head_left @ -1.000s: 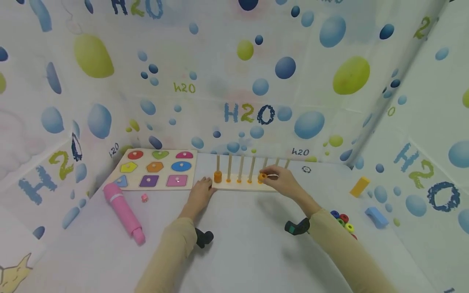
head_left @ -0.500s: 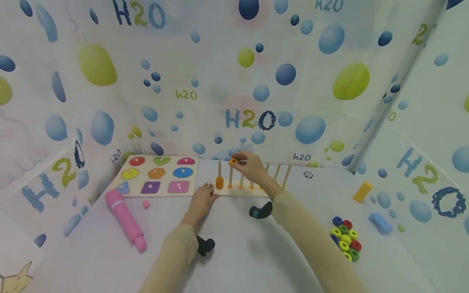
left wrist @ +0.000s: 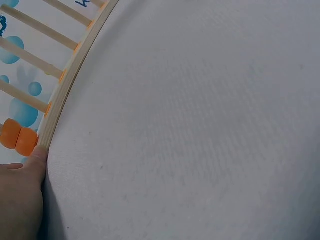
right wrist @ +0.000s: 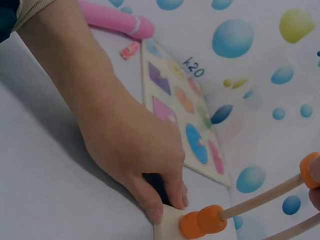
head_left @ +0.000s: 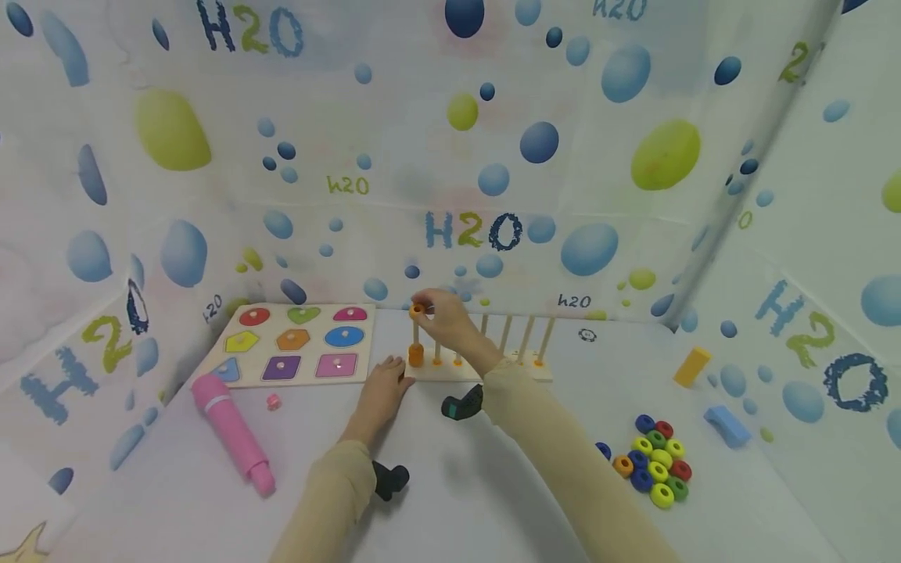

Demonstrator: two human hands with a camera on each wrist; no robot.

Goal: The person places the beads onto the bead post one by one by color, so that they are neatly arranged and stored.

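Observation:
In the head view a wooden peg board (head_left: 432, 375) with several upright pegs stands against the back wall. My left hand (head_left: 380, 395) grips its left end; the right wrist view shows thumb and fingers on either side of the base corner. My right hand (head_left: 452, 319) pinches an orange bead (head_left: 417, 311) at the top of the leftmost peg. In the right wrist view the peg's tip meets that bead (right wrist: 309, 170), partly cut off by the frame. Two orange beads (head_left: 416, 356) sit stacked at the foot of the same peg.
Left of the peg board lies a shape puzzle board (head_left: 271, 379), with a pink microphone-like toy (head_left: 235, 438) and a small pink piece (head_left: 273, 402) before it. Several coloured beads (head_left: 660, 460) cluster at right, near a yellow block (head_left: 693, 367) and a blue block (head_left: 728, 427).
My right hand has carried the orange bead leftward from the board's right half to the top of the leftmost peg. The left hand stays at the board's left end.

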